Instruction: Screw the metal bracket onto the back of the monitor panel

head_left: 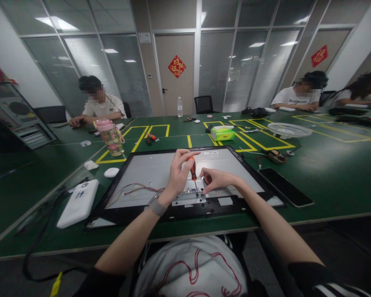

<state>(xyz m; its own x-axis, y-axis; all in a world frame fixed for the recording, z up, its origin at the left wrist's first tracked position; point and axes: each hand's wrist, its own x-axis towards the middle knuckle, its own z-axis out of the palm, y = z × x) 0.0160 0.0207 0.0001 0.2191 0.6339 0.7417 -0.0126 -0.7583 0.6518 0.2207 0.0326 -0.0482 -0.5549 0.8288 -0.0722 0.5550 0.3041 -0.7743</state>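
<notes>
A flat display panel with a black frame and a silvery back lies in front of me. My left hand is closed round the handle of an orange and black screwdriver, its shaft pointing down at a small circuit board on a metal bracket. Beside the shaft, my right hand has its thumb and fingers bent towards each other near the board; whatever lies between them is too small to name. Thin red and dark wires run left from the board across the panel.
Left of the panel are a white power bank, a white round case and a pink-lidded bottle. A black phone lies to the right. Behind stand a green tissue pack and a white round basket. Several people sit across the table.
</notes>
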